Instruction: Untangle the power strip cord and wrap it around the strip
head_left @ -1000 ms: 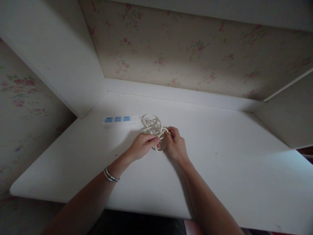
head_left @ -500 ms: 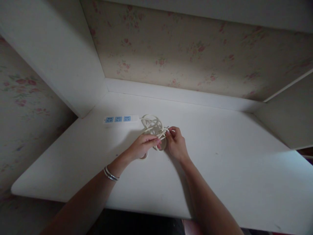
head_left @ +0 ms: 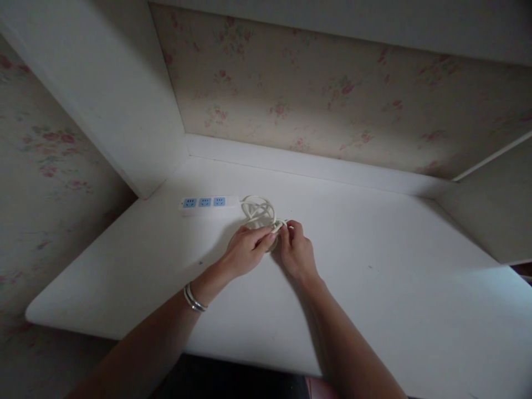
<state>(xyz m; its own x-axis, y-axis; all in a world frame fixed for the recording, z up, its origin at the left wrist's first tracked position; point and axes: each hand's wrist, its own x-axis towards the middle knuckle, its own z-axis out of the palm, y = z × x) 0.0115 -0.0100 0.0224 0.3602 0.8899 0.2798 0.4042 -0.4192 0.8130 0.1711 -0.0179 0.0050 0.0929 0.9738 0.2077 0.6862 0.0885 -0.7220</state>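
**Two hands on a cord**

The left hand and the right hand meet in the middle of the white tabletop. Each grip is pinched shut on the cord. The cord lies in a messy loop, just beyond the fingers. It runs left into a power strip with blue sockets. A silver bracelet sits on the left wrist.

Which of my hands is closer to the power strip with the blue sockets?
Left. The left hand is just right of the power strip, nearer the camera. The right hand is farther right, across the coiled cord both grip.
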